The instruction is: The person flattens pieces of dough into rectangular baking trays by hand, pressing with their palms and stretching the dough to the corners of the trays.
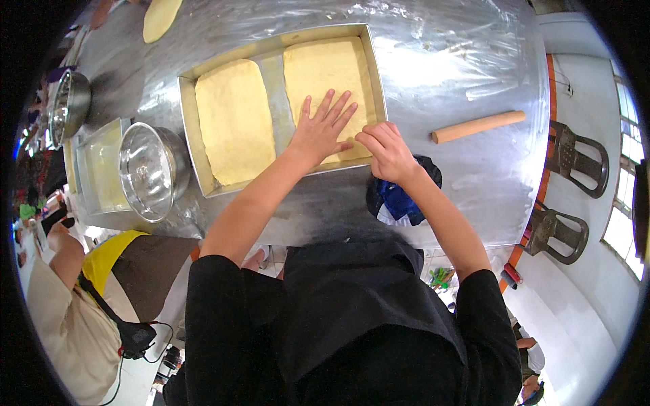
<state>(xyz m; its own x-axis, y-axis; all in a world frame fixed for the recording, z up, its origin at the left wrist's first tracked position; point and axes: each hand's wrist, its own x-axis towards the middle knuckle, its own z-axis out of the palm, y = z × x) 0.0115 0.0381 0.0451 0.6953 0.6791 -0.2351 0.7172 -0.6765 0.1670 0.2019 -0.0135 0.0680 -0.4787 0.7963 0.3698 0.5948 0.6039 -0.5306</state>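
Two flat slabs of pale yellow dough lie side by side in a rectangular metal baking pan, with a strip of bare pan (273, 84) between them. My left hand (318, 132) rests with fingers spread on the lower part of the right dough slab (325, 64). At the pan's near right corner, my right hand (387, 150) is closed, its fingers curled together close to the left thumb. Whether anything is pinched in it is hidden. The left dough slab (235, 125) lies untouched by either hand.
A wooden rolling pin (479, 126) lies on the metal table (467, 189) at right. Dark blue cloth (399, 199) sits below my right hand. A steel bowl (145, 172) and a shallow pan (101, 203) stand at left. Another person (61, 325) is at lower left.
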